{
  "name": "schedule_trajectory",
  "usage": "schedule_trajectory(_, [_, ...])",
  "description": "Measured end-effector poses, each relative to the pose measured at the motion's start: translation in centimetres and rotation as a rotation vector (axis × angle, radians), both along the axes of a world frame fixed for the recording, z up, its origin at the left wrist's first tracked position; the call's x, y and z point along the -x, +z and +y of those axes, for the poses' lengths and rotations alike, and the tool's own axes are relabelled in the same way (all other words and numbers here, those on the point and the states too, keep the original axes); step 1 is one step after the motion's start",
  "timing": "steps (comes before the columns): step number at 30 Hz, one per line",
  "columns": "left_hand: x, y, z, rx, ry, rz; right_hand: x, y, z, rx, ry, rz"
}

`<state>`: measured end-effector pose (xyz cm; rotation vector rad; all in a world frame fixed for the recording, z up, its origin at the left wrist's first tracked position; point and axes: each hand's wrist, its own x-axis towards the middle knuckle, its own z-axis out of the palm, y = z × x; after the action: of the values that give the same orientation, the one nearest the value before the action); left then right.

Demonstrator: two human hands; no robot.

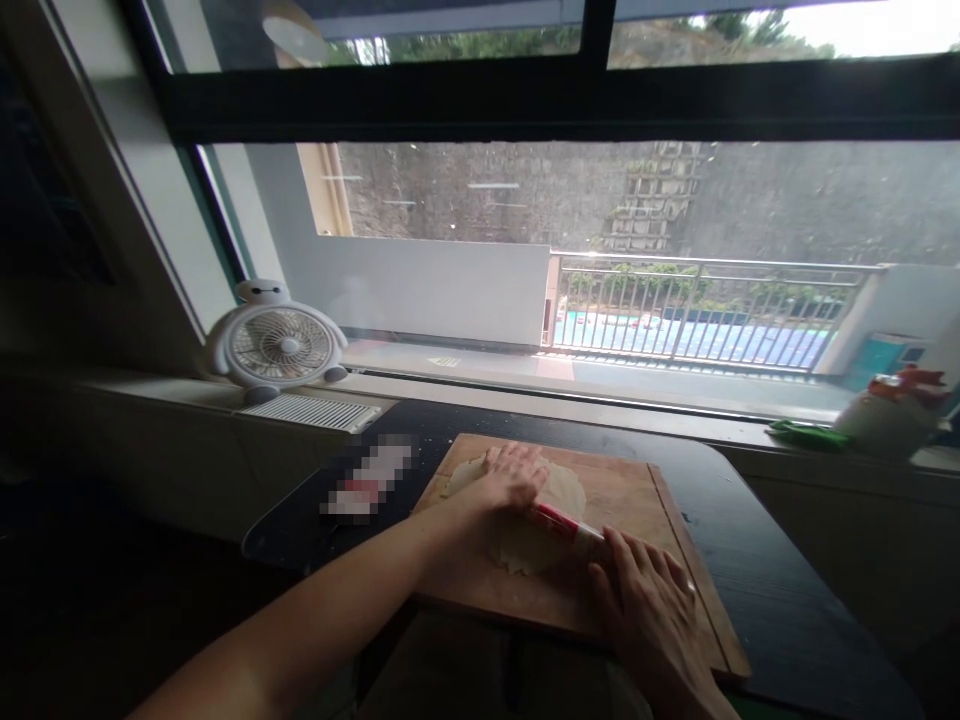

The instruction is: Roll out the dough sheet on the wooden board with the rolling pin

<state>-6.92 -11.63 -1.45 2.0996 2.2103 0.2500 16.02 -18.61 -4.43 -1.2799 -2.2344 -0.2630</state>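
A flattened sheet of pale dough (564, 487), uneven at its edges, lies on a wooden board (637, 500). Slanting across the dough is a rolling pin (556, 521), a slim cylinder with a red-and-white middle. My left hand (516, 476) bears on its far left end, palm down, hiding that end and part of the dough. My right hand (651, 590) is curled over the near right end, close to the board's right side. Both palms face down, and the pin's ends are covered by the hands.
The board rests on a dark table (780, 560) by a window. A blurred-out packet (367, 480) lies left of the board. On the sill stand a white character-shaped fan (279, 345) and, at right, a pale rounded object (892, 415) beside a green cloth-like item (808, 434).
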Motion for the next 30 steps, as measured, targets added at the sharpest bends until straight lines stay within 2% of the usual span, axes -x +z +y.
schedule_trajectory(8, [-0.8,0.0,7.4,-0.015,0.043,-0.001,-0.4,0.6,3.0,0.018,-0.019,-0.043])
schedule_trajectory(13, [-1.8,0.5,8.7,-0.105,0.007,0.022,-0.7,0.1,4.1,0.027,-0.02,-0.05])
schedule_trajectory(16, [-1.8,1.0,7.6,-0.154,-0.008,0.028,-0.7,-0.1,3.6,0.004,-0.019,-0.04])
schedule_trajectory(19, [-1.5,1.3,5.2,-0.176,-0.017,0.039,-0.6,-0.3,2.5,-0.011,-0.018,-0.016])
schedule_trajectory(26, [-0.4,0.4,-4.0,-0.241,-0.106,0.096,-0.3,-0.8,-1.1,-0.025,0.032,0.02])
schedule_trajectory(28, [-0.2,0.1,-5.2,-0.268,-0.141,0.116,-0.4,-0.8,-1.6,-0.028,0.04,0.01])
schedule_trajectory(30, [-0.2,0.1,-5.0,-0.241,-0.137,0.122,-0.4,-0.6,-1.4,-0.017,0.034,-0.007])
